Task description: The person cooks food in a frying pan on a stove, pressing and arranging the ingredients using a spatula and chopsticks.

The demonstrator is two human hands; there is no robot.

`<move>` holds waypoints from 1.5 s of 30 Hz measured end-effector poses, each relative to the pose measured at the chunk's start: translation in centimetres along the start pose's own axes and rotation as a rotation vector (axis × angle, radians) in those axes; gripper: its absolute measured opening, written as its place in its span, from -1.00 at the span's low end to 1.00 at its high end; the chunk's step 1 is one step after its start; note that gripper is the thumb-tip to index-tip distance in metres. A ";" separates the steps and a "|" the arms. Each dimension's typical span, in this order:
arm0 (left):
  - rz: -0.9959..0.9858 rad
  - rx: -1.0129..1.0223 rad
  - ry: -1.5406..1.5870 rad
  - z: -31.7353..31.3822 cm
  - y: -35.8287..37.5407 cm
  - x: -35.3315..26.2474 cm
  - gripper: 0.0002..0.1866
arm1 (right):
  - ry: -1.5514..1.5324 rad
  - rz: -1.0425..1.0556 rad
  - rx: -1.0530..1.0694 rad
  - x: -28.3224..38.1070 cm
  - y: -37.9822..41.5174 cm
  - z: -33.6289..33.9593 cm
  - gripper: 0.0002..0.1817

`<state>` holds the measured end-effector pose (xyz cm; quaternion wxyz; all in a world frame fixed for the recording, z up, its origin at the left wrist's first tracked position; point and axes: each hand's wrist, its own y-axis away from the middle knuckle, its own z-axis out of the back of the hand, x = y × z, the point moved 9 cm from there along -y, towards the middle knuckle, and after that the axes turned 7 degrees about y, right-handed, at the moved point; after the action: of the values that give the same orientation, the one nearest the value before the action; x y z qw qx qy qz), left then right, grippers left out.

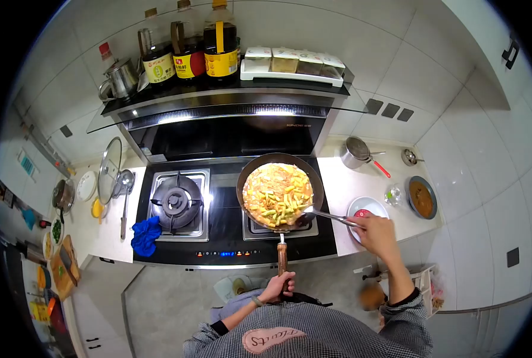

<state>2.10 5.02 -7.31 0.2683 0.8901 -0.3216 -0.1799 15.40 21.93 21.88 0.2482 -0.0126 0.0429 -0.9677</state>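
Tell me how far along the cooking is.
Done: the pan is on the stove, with food spread across it. In hand: the left hand holds the wooden handle while the right hand holds a utensil at the food's edge. Left, probably: finishing and dishing up, as the food is in the pan; doneness is unclear.

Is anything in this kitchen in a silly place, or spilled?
One thing: the crumpled blue cloth lies over the edge of the black glass stove, close to the round black left burner. Cloth near a burner looks out of place. I see no spills.
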 end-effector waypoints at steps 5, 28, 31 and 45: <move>-0.015 -0.056 -0.027 -1.1 1.1 -0.5 -0.74 | 0.134 0.006 -0.072 -0.7 -0.9 -1.0 -0.79; -0.033 -0.010 0.009 -0.3 0.9 -0.4 -0.76 | -0.563 -0.288 -0.126 -3.1 -9.3 -11.6 -0.64; -0.035 -0.005 0.003 -0.5 1.1 -0.4 -0.76 | -0.549 -0.250 -0.154 -0.6 -10.9 -10.8 -0.65; -0.019 0.001 0.015 -0.7 1.1 -0.4 -0.76 | -0.092 0.305 0.053 2.9 -3.4 -5.2 -0.62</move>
<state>1.62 4.81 -6.04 0.2686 0.8945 -0.3113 -0.1756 11.00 23.88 17.04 0.3944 -0.0436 0.0072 -0.9179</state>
